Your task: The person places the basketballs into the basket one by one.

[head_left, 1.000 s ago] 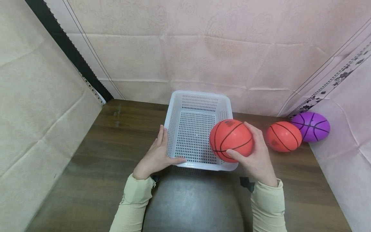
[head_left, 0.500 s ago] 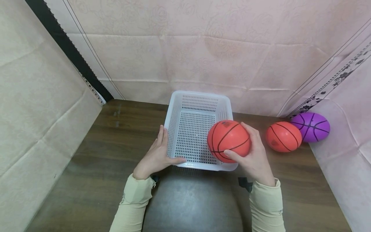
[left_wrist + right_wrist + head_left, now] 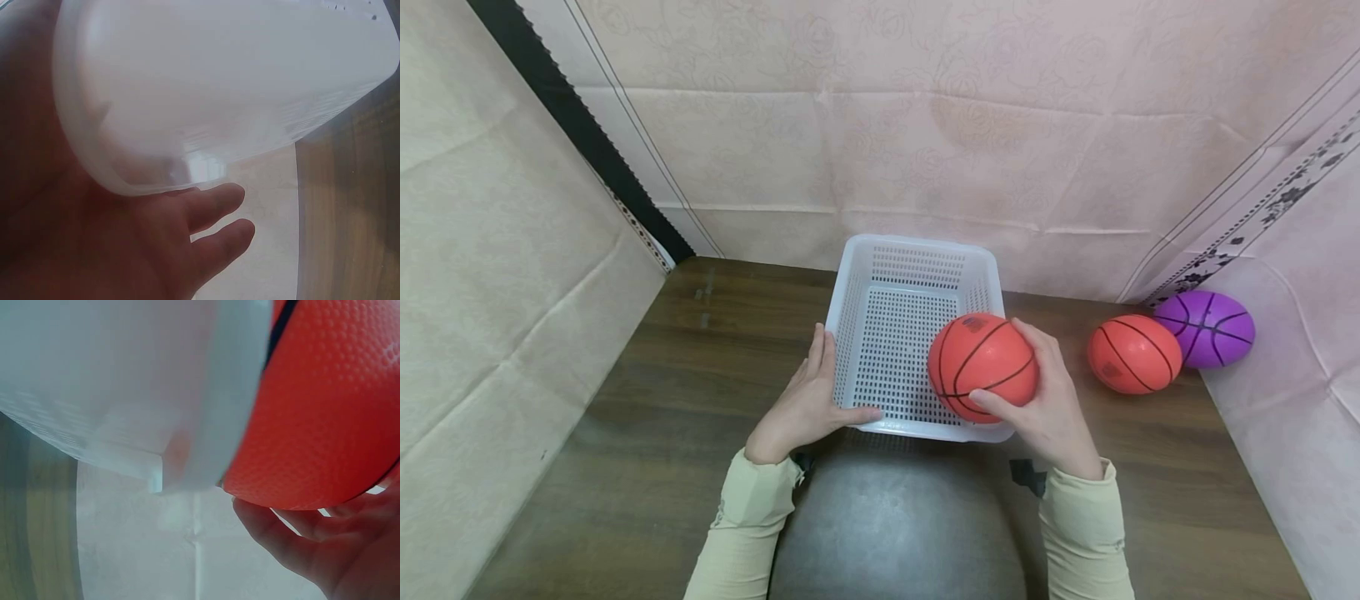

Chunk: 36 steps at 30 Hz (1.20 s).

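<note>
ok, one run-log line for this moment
left hand: touching basket | right hand: holding orange ball over basket's right side | right of basket: second orange ball, purple ball

Looks like a makeshift booth to us, though we can't tell if it's in a home or a lab. We see a wood-grain surface [image 3: 625, 467] walled in by creased pale sheeting [image 3: 910, 150] on three sides, with a black jagged-edged strip [image 3: 583, 125] and floral border [image 3: 1292, 196] near the corners.
</note>
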Motion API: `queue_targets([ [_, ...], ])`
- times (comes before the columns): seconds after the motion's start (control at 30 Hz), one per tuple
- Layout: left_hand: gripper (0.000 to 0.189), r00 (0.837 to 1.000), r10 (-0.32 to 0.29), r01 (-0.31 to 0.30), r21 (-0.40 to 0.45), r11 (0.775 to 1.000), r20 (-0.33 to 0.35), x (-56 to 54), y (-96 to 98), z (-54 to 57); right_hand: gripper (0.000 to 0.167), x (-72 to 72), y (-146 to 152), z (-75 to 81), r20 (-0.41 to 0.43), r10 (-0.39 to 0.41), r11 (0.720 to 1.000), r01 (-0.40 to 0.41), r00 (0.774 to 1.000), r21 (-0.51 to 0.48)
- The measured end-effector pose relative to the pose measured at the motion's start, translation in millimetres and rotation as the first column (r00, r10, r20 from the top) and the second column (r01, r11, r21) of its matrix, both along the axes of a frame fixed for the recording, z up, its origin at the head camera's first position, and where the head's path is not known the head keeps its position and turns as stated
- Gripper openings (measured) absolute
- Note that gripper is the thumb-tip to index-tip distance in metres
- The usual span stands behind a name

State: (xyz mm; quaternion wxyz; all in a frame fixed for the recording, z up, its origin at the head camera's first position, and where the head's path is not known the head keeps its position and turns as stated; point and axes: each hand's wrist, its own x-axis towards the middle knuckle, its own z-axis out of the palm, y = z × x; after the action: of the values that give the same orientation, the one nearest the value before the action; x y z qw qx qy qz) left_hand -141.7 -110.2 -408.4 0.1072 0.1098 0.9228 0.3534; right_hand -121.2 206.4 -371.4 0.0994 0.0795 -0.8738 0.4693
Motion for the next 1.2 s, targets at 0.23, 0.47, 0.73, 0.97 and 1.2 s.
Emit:
queue_targets([
  [0.23, 0.133, 1.000, 0.006, -0.006, 0.014, 1.000, 0.005, 0.3, 0.4, 0.0, 0.086, -0.8, -5.1, -1.8, 0.014, 0.027, 1.000, -0.027, 1.000, -0.014],
  [0.47, 0.133, 1.000, 0.006, -0.006, 0.013, 1.000, 0.004, -0.3, 0.3, -0.5, 0.086, -3.1, -9.9, -5.5, 0.045, 0.049, 0.999, -0.048, 0.998, -0.021],
  [0.73, 0.134, 1.000, 0.005, -0.005, 0.015, 1.000, 0.004, 0.5, 0.4, 0.0, 0.088, -5.5, -13.4, -11.3, 0.028, 0.067, 0.998, -0.067, 0.997, -0.016],
  [0.97, 0.135, 1.000, 0.005, -0.005, 0.014, 1.000, 0.007, 0.5, 0.6, 0.4, 0.088, -7.3, -14.5, -14.4, 0.039, 0.072, 0.997, -0.072, 0.997, -0.013],
  [1.2, 0.135, 1.000, 0.007, -0.007, 0.020, 1.000, 0.008, 0.3, 0.2, 0.7, 0.089, -9.6, -17.5, -18.1, 0.038, 0.075, 0.997, -0.075, 0.996, 0.001],
])
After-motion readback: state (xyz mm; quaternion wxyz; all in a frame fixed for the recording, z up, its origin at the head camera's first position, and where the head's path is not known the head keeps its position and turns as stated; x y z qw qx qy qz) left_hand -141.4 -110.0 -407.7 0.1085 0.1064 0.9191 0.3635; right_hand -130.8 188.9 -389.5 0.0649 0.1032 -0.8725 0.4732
